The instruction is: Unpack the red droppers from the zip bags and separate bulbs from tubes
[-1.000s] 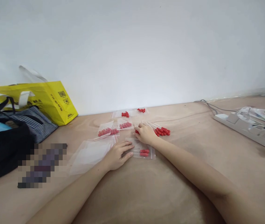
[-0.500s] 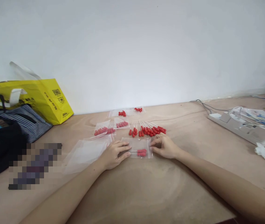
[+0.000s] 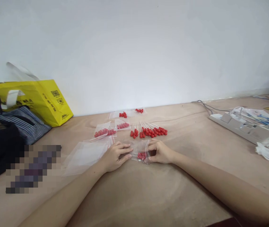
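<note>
A small clear zip bag (image 3: 141,150) with a few red-tipped sticks inside lies on the wooden table (image 3: 148,195) between my hands. My left hand (image 3: 114,155) presses its left edge with the fingers laid flat. My right hand (image 3: 160,151) pinches the bag's right edge and lifts it, so the bag is crumpled. Just behind, a loose row of red-tipped sticks (image 3: 149,131) lies on the table. Further back and to the left are several filled zip bags (image 3: 104,131).
A pile of empty clear bags (image 3: 84,156) sits left of my left hand. A yellow tote (image 3: 42,99) and a dark striped bag (image 3: 11,129) stand at far left. A power strip (image 3: 240,129), cables and papers lie at right.
My right hand came back from the loose sticks to the bag's right edge, then pinched and raised it. My left hand stayed on the bag's left edge.
</note>
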`<state>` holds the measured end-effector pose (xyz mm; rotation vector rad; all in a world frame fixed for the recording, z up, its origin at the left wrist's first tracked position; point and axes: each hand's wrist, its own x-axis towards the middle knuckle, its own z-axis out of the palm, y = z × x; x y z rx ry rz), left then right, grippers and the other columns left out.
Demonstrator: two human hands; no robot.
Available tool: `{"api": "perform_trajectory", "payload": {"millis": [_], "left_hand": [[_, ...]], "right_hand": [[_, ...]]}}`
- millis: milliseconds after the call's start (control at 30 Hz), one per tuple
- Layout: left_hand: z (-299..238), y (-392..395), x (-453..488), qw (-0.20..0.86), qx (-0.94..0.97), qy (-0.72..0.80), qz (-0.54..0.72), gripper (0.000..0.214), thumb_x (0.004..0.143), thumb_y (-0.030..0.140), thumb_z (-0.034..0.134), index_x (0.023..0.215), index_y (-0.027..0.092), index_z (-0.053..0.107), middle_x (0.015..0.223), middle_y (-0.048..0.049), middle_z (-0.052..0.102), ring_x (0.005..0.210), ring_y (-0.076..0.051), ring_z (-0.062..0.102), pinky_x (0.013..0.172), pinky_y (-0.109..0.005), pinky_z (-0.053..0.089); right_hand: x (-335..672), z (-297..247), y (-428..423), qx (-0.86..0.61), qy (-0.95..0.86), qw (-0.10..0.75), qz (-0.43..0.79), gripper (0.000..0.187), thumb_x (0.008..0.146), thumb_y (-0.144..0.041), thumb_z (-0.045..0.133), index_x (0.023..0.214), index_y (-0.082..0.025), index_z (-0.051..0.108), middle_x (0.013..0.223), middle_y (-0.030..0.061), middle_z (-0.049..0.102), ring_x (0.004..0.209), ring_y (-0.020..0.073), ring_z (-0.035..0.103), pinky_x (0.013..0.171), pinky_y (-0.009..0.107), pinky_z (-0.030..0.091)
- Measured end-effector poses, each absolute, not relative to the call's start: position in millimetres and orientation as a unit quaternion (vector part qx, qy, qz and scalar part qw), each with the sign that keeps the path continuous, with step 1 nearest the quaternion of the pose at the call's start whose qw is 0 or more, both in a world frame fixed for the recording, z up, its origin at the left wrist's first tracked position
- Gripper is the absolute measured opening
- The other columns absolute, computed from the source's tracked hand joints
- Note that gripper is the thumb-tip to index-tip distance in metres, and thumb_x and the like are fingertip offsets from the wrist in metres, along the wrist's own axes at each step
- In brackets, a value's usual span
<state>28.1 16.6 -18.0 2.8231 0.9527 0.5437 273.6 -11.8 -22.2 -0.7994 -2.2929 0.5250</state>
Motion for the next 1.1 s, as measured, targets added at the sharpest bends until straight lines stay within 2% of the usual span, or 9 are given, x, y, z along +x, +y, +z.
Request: {"api": "perform_trajectory", "payload": {"millis": [133, 233, 433, 567, 667, 800, 933, 1000, 1100], "left_hand": [[-19.2, 18.3, 27.6, 0.061, 0.933, 0.307, 0.178, 0.030, 0.084, 0.035, 0.046, 0.110, 0.025, 0.058, 0.115, -0.0054, 0.057, 0.100, -0.019, 0.051, 0.087, -0.039, 0.041], [-19.9, 19.1, 27.9, 0.067, 0.935, 0.298, 0.181, 0.030, 0.084, 0.033, 0.045, 0.110, 0.025, 0.058, 0.115, -0.0049, 0.058, 0.101, -0.019, 0.050, 0.088, -0.038, 0.041], [-20.4, 18.3, 28.5, 0.067, 0.933, 0.292, 0.198, 0.028, 0.085, 0.031, 0.044, 0.107, 0.024, 0.060, 0.112, -0.0054, 0.060, 0.098, -0.018, 0.052, 0.085, -0.037, 0.043], [-19.7, 17.7, 28.5, 0.066, 0.932, 0.296, 0.198, 0.028, 0.084, 0.032, 0.046, 0.107, 0.024, 0.060, 0.111, -0.0052, 0.060, 0.095, -0.018, 0.053, 0.084, -0.037, 0.043], [-19.3, 17.7, 28.5, 0.066, 0.931, 0.298, 0.198, 0.028, 0.083, 0.032, 0.047, 0.106, 0.023, 0.061, 0.110, -0.0051, 0.061, 0.095, -0.019, 0.054, 0.084, -0.037, 0.043], [-18.8, 17.6, 29.2, 0.062, 0.927, 0.314, 0.197, 0.028, 0.083, 0.033, 0.047, 0.105, 0.022, 0.062, 0.108, -0.0054, 0.062, 0.091, -0.019, 0.055, 0.082, -0.038, 0.044], [-19.7, 18.4, 29.8, 0.058, 0.927, 0.314, 0.196, 0.029, 0.082, 0.033, 0.048, 0.105, 0.022, 0.061, 0.109, -0.0052, 0.062, 0.096, -0.020, 0.055, 0.085, -0.040, 0.044], [-20.5, 18.9, 29.8, 0.062, 0.926, 0.314, 0.198, 0.029, 0.082, 0.032, 0.048, 0.106, 0.021, 0.061, 0.109, -0.0052, 0.062, 0.101, -0.020, 0.053, 0.090, -0.040, 0.042], [-21.1, 18.8, 30.2, 0.076, 0.924, 0.311, 0.209, 0.029, 0.082, 0.030, 0.048, 0.105, 0.019, 0.061, 0.105, -0.0053, 0.064, 0.106, -0.020, 0.052, 0.092, -0.039, 0.042]], "right_hand": [[272.7, -22.3, -14.5, -0.328, -0.878, 0.316, 0.148, 0.012, 0.067, -0.024, 0.062, 0.076, -0.018, 0.059, 0.073, 0.0012, 0.061, 0.071, 0.0142, 0.053, 0.070, 0.027, 0.038], [275.1, -22.7, -16.6, -0.365, -0.874, 0.310, 0.088, 0.018, 0.063, -0.021, 0.060, 0.080, -0.016, 0.056, 0.078, 0.0037, 0.058, 0.072, 0.0158, 0.049, 0.067, 0.027, 0.037], [276.4, -22.0, -18.1, -0.357, -0.897, 0.251, 0.072, 0.026, 0.072, -0.037, 0.060, 0.093, -0.022, 0.060, 0.093, 0.0048, 0.059, 0.084, 0.0185, 0.050, 0.075, 0.031, 0.034], [274.1, -22.2, -17.0, -0.352, -0.893, 0.268, 0.084, 0.021, 0.073, -0.029, 0.058, 0.091, -0.020, 0.062, 0.091, 0.0050, 0.061, 0.083, 0.0172, 0.051, 0.074, 0.029, 0.035], [275.5, -21.7, -15.3, -0.368, -0.884, 0.276, 0.086, 0.016, 0.068, -0.022, 0.058, 0.083, -0.018, 0.062, 0.082, 0.0040, 0.059, 0.077, 0.0158, 0.052, 0.070, 0.027, 0.037], [279.1, -18.2, -14.6, -0.422, -0.871, 0.246, 0.046, 0.010, 0.066, -0.025, 0.057, 0.073, -0.017, 0.057, 0.074, 0.0029, 0.056, 0.072, 0.0159, 0.049, 0.067, 0.027, 0.035], [278.3, -14.6, -17.6, -0.452, -0.868, 0.207, -0.003, 0.011, 0.068, -0.025, 0.054, 0.077, -0.017, 0.053, 0.076, 0.0042, 0.056, 0.076, 0.0177, 0.046, 0.070, 0.030, 0.031], [277.5, -14.7, -18.7, -0.449, -0.868, 0.213, -0.005, 0.014, 0.069, -0.022, 0.053, 0.082, -0.017, 0.053, 0.078, 0.0049, 0.056, 0.078, 0.0179, 0.046, 0.071, 0.030, 0.031], [278.8, -16.2, -17.9, -0.425, -0.864, 0.269, 0.027, 0.017, 0.070, -0.021, 0.054, 0.087, -0.018, 0.057, 0.077, 0.0042, 0.058, 0.078, 0.0178, 0.045, 0.072, 0.031, 0.032]]}}
